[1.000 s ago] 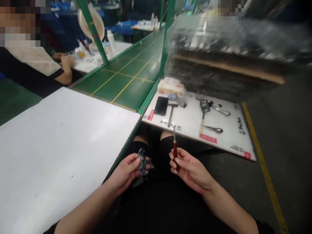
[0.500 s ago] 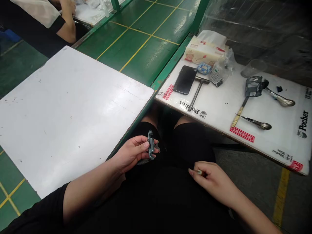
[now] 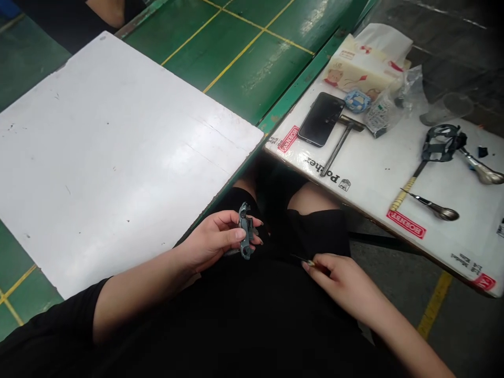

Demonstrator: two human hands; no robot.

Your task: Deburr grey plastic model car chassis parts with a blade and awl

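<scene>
Over my lap, my left hand [image 3: 214, 239] pinches a small dark grey part [image 3: 245, 233] between thumb and fingers, held upright. To the right, my right hand [image 3: 340, 278] is closed around the light handle of a thin tool [image 3: 304, 259], whose dark, slender tip points left toward the part. The tool tip and the part are apart. Most of the handle is hidden inside my fingers.
A white board [image 3: 129, 157] lies at the left. The right table [image 3: 354, 184] holds a phone [image 3: 322, 118], a metal T-shaped tool [image 3: 340, 144], a tissue pack [image 3: 360, 68], a blue part [image 3: 357, 100], grey parts [image 3: 440, 143] and a pointed tool [image 3: 433, 205]. Someone's arm [image 3: 108, 10] shows at the top left.
The view has shifted. The grey part has turned a little in my left hand, and the thin tool's tip now shows, pointing left from my right hand.
</scene>
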